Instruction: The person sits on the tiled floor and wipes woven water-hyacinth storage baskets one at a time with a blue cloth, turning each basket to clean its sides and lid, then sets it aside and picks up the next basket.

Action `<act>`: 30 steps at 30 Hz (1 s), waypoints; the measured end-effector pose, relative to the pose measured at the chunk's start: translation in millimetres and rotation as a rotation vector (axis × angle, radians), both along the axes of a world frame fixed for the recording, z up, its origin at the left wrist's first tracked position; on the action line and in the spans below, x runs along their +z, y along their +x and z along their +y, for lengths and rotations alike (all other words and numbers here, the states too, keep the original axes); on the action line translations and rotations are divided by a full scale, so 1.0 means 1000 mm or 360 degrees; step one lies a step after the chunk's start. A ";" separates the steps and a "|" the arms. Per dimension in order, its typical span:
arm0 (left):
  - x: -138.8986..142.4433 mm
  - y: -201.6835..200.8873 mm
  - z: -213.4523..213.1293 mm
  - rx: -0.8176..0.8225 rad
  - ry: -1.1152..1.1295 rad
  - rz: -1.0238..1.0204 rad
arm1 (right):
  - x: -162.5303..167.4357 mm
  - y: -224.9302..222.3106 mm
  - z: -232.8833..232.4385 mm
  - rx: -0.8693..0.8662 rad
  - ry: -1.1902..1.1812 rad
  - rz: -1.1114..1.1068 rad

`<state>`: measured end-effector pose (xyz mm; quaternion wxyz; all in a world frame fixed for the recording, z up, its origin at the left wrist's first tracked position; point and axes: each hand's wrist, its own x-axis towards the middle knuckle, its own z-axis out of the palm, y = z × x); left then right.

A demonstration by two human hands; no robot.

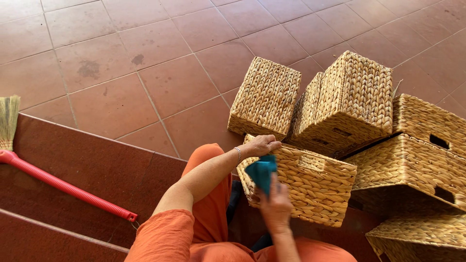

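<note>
A teal cloth (261,171) sits just right of centre in the frame, pressed against the near end of a woven straw basket (310,182) that lies tipped on its side. The right hand (275,206), slightly blurred, grasps the cloth from below. The left hand (260,145) rests curled over the basket's top edge, gripping the rim, a bracelet at the wrist. The cloth looks soft and limp, easy to bunch in the fingers. The basket looks light but stiff, with a rough weave; its rim and the handle slot in its side seem the natural places to hold. Further out, more woven baskets (347,102) are piled in the upper right and right of the frame on terracotta floor tiles (160,82). At far left lies a broom with a red handle (63,185) across a dark red step (97,167). Orange clothing fills the bottom centre
</note>
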<state>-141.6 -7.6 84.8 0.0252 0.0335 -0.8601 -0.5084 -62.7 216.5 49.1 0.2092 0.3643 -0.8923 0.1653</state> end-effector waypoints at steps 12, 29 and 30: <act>0.005 -0.003 0.001 0.0021 0.0099 -0.0073 | 0.003 -0.071 0.079 -0.1072 -0.0372 -0.0692; -0.001 0.005 0.005 0.0078 0.0246 0.0040 | -0.008 -0.069 0.145 -0.1309 -0.0024 -0.0620; 0.000 0.005 0.006 0.0084 0.0263 0.0038 | -0.008 -0.068 0.144 -0.1414 -0.0083 -0.0635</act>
